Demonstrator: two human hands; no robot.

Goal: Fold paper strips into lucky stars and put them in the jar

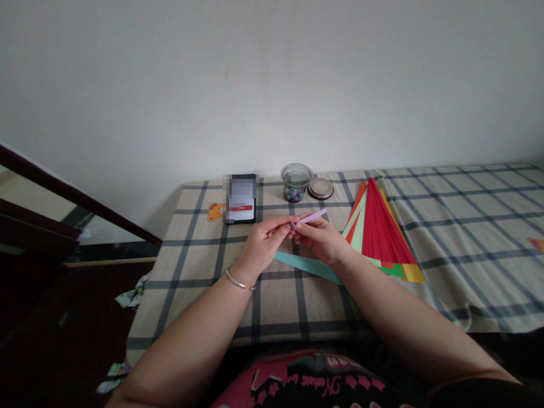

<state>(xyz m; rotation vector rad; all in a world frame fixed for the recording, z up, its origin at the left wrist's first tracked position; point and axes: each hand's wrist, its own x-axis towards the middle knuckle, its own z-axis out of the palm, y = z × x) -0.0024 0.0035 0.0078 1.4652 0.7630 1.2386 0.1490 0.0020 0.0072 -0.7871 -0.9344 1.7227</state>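
Observation:
A narrow purple paper strip [313, 216] is pinched between both hands above the table. My left hand [272, 235], with a silver bangle [238, 281] at the wrist, grips its folded end. The fingers of my right hand [318, 233] are closed on the same strip, whose free end sticks out to the upper right. A light blue paper strip [304, 266] lies beneath my hands, partly hidden by my right forearm. To the right, a fan of red paper strips [378, 226] rests with green, orange and yellow ones around it.
A clear plastic cup [296, 180] with small coloured pieces in it stands near the wall, beside a round lid [321, 188]. A phone [242, 198] is propped up at the back left by an orange bear-shaped piece [216, 212]. The checked tablecloth [195, 266] covers the table.

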